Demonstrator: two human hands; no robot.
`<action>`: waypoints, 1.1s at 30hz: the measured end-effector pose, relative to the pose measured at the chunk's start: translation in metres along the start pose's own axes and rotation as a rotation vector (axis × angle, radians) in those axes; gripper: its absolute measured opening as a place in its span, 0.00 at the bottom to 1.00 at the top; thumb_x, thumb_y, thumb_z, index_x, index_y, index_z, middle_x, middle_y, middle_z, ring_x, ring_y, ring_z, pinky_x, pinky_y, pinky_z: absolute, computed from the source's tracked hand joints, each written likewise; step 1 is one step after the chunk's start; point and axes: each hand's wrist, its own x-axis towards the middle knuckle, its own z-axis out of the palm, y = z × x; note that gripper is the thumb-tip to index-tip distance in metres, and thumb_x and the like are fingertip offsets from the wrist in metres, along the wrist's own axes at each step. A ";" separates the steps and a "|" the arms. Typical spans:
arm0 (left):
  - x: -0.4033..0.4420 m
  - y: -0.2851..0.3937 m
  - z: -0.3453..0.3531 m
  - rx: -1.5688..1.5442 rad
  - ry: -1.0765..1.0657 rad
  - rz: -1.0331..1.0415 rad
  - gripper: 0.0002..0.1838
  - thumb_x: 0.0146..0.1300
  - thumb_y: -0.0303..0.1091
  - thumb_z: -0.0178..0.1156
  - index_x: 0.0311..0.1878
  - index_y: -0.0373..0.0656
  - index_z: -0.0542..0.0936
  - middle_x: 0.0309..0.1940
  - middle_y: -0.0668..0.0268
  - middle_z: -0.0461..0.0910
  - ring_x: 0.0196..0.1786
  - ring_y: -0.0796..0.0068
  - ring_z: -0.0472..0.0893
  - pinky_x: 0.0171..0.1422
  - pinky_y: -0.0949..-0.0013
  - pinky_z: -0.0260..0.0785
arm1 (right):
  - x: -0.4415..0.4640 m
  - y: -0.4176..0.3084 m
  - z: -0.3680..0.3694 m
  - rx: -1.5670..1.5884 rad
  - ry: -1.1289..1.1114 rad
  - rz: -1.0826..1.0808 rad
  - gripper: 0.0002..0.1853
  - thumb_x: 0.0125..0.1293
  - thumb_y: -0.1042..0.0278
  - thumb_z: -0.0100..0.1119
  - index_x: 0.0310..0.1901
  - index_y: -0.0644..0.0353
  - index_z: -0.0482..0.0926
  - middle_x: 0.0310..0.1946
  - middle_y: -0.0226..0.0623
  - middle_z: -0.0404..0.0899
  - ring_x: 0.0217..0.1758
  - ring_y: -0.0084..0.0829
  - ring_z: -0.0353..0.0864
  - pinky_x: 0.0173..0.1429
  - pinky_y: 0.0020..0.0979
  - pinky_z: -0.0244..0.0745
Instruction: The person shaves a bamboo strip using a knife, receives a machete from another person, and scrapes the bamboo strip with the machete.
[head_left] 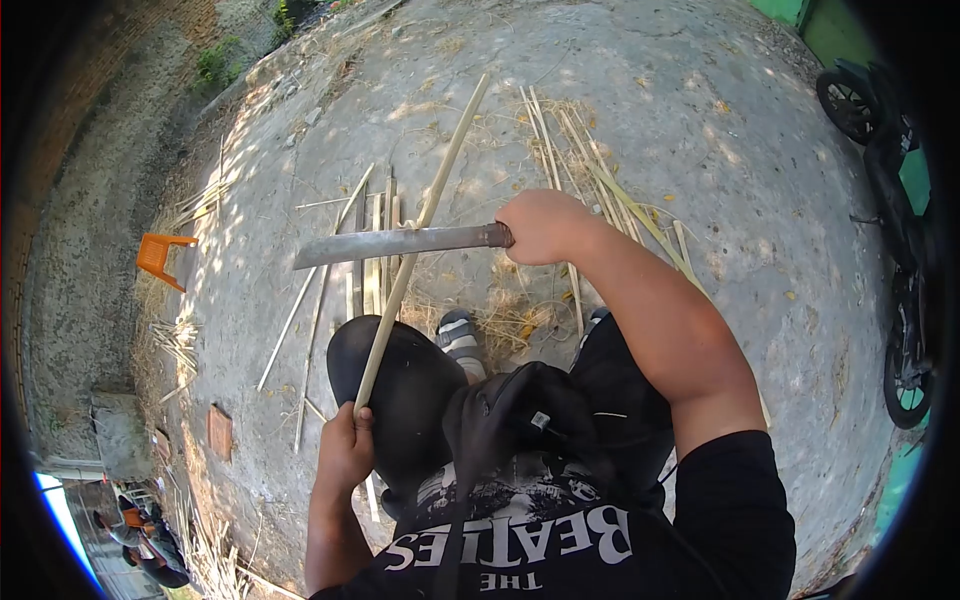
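My left hand (347, 447) is closed around the lower end of a long pale bamboo strip (440, 180), beside my left knee. The strip slants up and away across my view. In my right hand (545, 228) is the handle of a machete (360, 248), its broad grey blade pointing left. The blade lies across the strip, and a small pale curl of shaving (411, 225) shows where they meet. Below them, several split bamboo pieces (376, 250) lie on the concrete near my left knee.
More bamboo strips (545, 140) and loose shavings (505, 315) lie ahead, around my feet. An orange plastic stool (165, 258), a brick (219, 432) and strip piles (175, 340) are on the left. A motorcycle (900, 250) stands at the far right.
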 end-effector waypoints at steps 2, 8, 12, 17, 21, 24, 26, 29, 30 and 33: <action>0.000 -0.003 0.002 0.003 0.002 0.014 0.20 0.83 0.42 0.52 0.37 0.36 0.75 0.22 0.46 0.78 0.27 0.40 0.80 0.32 0.50 0.66 | -0.007 -0.005 0.006 0.044 0.026 -0.041 0.09 0.54 0.64 0.65 0.37 0.54 0.86 0.35 0.45 0.87 0.44 0.51 0.88 0.47 0.52 0.81; 0.001 0.006 0.003 0.039 0.011 0.030 0.19 0.83 0.41 0.52 0.37 0.37 0.75 0.23 0.46 0.78 0.27 0.40 0.80 0.31 0.49 0.67 | -0.014 -0.038 0.020 -0.118 -0.009 -0.306 0.09 0.53 0.64 0.65 0.36 0.53 0.86 0.35 0.45 0.87 0.44 0.51 0.88 0.46 0.52 0.81; -0.009 0.007 0.010 0.043 0.085 0.036 0.19 0.83 0.41 0.52 0.37 0.37 0.75 0.22 0.47 0.78 0.26 0.40 0.79 0.31 0.49 0.66 | 0.006 0.016 0.003 0.006 0.076 -0.090 0.09 0.53 0.65 0.66 0.36 0.51 0.88 0.36 0.42 0.88 0.45 0.49 0.89 0.48 0.50 0.83; -0.004 -0.002 0.007 0.021 0.057 0.032 0.19 0.83 0.42 0.52 0.37 0.36 0.75 0.22 0.47 0.77 0.26 0.41 0.79 0.32 0.49 0.67 | -0.002 0.005 0.001 0.037 0.067 -0.061 0.08 0.54 0.66 0.64 0.36 0.52 0.87 0.37 0.43 0.88 0.45 0.49 0.89 0.48 0.51 0.82; 0.001 0.003 0.004 0.039 0.020 0.042 0.19 0.83 0.42 0.52 0.38 0.36 0.75 0.23 0.46 0.78 0.28 0.40 0.80 0.33 0.49 0.67 | -0.008 -0.017 0.018 -0.035 -0.006 -0.191 0.09 0.55 0.65 0.64 0.37 0.52 0.87 0.38 0.45 0.88 0.45 0.49 0.89 0.48 0.51 0.82; 0.000 0.005 0.005 0.069 0.016 0.053 0.19 0.83 0.42 0.52 0.38 0.36 0.75 0.23 0.46 0.78 0.28 0.41 0.80 0.33 0.49 0.67 | -0.011 -0.034 0.021 -0.158 0.019 -0.366 0.08 0.55 0.60 0.68 0.35 0.52 0.86 0.33 0.43 0.87 0.42 0.51 0.87 0.46 0.52 0.81; -0.003 0.005 0.003 0.045 0.020 0.034 0.19 0.82 0.41 0.52 0.38 0.36 0.75 0.23 0.46 0.78 0.28 0.41 0.80 0.33 0.49 0.67 | 0.001 -0.009 0.009 -0.068 0.033 -0.240 0.09 0.56 0.59 0.68 0.36 0.52 0.86 0.33 0.43 0.87 0.42 0.51 0.88 0.46 0.51 0.81; -0.006 0.004 0.003 -0.005 0.029 0.015 0.18 0.82 0.41 0.53 0.38 0.36 0.76 0.23 0.47 0.79 0.28 0.42 0.81 0.33 0.50 0.68 | 0.006 0.017 0.002 0.009 0.017 -0.048 0.08 0.58 0.60 0.67 0.38 0.50 0.88 0.36 0.40 0.88 0.46 0.48 0.89 0.49 0.50 0.82; -0.005 0.003 0.004 0.016 0.031 0.019 0.18 0.82 0.41 0.53 0.38 0.36 0.76 0.23 0.47 0.79 0.28 0.42 0.81 0.33 0.50 0.68 | 0.007 0.015 -0.006 0.021 0.011 0.012 0.08 0.59 0.61 0.67 0.39 0.49 0.88 0.38 0.39 0.89 0.48 0.46 0.89 0.51 0.50 0.83; -0.001 0.003 -0.002 0.014 -0.015 -0.017 0.19 0.83 0.42 0.52 0.39 0.36 0.77 0.23 0.53 0.77 0.29 0.57 0.79 0.36 0.55 0.68 | 0.002 0.003 -0.002 0.012 -0.015 0.058 0.10 0.59 0.60 0.67 0.41 0.50 0.88 0.39 0.40 0.89 0.48 0.47 0.89 0.51 0.50 0.83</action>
